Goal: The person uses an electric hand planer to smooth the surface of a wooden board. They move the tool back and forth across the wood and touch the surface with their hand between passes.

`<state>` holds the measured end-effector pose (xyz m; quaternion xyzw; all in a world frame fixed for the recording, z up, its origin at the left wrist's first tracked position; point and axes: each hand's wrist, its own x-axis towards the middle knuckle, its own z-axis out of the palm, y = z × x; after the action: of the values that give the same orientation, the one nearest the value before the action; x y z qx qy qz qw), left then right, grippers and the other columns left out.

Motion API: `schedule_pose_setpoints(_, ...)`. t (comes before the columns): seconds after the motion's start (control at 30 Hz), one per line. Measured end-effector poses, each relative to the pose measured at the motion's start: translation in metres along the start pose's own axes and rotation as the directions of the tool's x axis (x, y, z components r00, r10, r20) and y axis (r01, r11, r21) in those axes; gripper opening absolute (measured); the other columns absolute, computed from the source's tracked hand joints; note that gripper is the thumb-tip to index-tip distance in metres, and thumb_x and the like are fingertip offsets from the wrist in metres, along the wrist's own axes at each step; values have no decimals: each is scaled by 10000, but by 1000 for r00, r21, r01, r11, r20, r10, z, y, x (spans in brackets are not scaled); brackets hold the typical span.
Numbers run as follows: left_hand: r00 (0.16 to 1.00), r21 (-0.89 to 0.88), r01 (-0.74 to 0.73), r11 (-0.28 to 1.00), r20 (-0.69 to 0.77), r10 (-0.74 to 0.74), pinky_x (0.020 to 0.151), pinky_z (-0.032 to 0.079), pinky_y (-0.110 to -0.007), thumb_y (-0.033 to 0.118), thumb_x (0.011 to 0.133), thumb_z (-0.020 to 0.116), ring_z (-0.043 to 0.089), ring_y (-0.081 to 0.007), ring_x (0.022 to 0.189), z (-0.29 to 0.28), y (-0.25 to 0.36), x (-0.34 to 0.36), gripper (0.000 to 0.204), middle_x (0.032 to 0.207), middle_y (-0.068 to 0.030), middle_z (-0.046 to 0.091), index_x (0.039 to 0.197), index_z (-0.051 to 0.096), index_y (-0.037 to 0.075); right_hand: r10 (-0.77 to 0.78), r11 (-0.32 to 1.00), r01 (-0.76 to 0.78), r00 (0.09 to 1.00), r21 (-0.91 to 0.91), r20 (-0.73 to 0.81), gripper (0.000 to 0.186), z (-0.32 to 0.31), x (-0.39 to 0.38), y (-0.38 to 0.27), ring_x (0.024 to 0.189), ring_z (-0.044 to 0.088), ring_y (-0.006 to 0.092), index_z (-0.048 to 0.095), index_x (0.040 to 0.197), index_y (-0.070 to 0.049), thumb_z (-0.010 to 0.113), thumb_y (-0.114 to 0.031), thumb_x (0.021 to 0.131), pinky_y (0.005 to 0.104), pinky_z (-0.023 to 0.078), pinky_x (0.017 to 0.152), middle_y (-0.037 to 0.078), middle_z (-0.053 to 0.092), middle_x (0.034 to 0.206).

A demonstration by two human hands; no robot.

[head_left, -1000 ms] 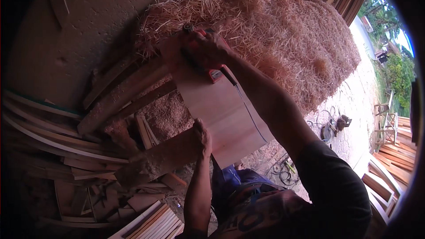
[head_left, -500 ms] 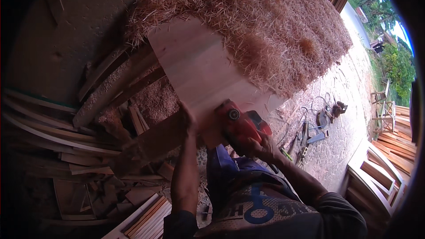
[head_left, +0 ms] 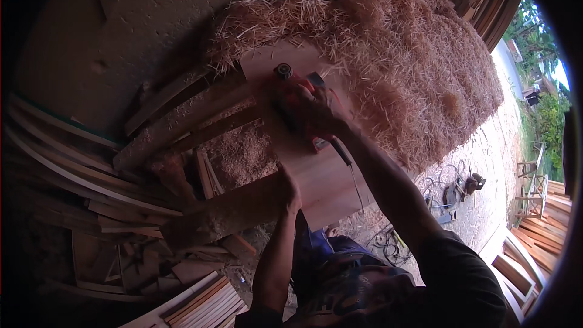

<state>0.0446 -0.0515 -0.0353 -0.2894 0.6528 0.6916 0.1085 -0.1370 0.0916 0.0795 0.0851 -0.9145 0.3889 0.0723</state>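
Note:
A wide, pale wooden board (head_left: 331, 185) lies slanting away from me, its far end against a heap of wood shavings. On its far part sits a red electric hand planer (head_left: 319, 144) with a dark front knob and a cord trailing from its rear. My right hand (head_left: 316, 106) is closed around the planer's handle, the arm stretched forward. At the board's near left edge, my left hand (head_left: 290, 191) grips the wood; some of its fingers are hidden. A thick timber beam (head_left: 225, 209) runs under that side of the board.
The heap of shavings (head_left: 413, 79) covers the far right. Curved wooden strips (head_left: 73, 152) and offcuts (head_left: 146, 261) lie at left. More beams (head_left: 182, 115) stand beyond the board. Tools and cables (head_left: 455, 191) lie on the floor at right, near stacked wooden frames (head_left: 516, 267).
My right hand has pushed the planer forward along the board, from its near end to its far part. My left hand stays at the board's edge. The view has shifted slightly.

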Motion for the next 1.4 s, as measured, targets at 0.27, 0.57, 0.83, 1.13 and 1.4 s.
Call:
schedule_pose_setpoints(0.27,998,-221,29,975,60,-16,1255,121,-352,550,1078,281,122,-256,1548,-18,-63,41,775,1686,-127,100,1593,133,-10,285,736,-412,908,537,306,579,0,57,-35,456,599,250,651,793,-26,564,-573,960,408,472,417,109,591,574)
schedule_pose_setpoints(0.57,855,-592,356,723,519,5,1095,429,-452,608,1033,330,509,-298,1302,-34,-37,47,714,1479,-141,468,1501,404,74,500,709,-664,712,239,493,440,-109,-265,-56,921,689,314,624,1270,-87,648,-382,944,449,543,775,224,685,974)
schedule_pose_setpoints(0.83,960,-630,126,767,272,66,1131,380,-468,689,960,443,470,-320,1338,-43,-40,47,843,1521,-150,421,1512,383,54,468,734,-614,766,289,440,456,-103,-297,-84,763,726,243,658,1161,-28,632,-427,943,398,558,692,161,708,804)
schedule_pose_setpoints(1.13,1000,-584,15,811,19,-5,1186,302,-437,401,1077,412,390,-330,1414,-31,-39,16,573,1542,-197,394,1477,391,-8,205,912,-307,916,272,345,431,-51,-21,-69,713,678,214,690,1176,-118,464,-448,1014,393,523,643,138,682,811)
schedule_pose_setpoints(1.4,313,295,-949,106,870,381,1204,247,-541,351,1015,530,323,-343,1475,5,17,-73,537,1552,-164,416,1479,451,94,303,746,-322,943,583,134,413,-114,-10,-22,646,587,89,675,1170,-47,506,-394,1023,318,480,577,15,619,741)
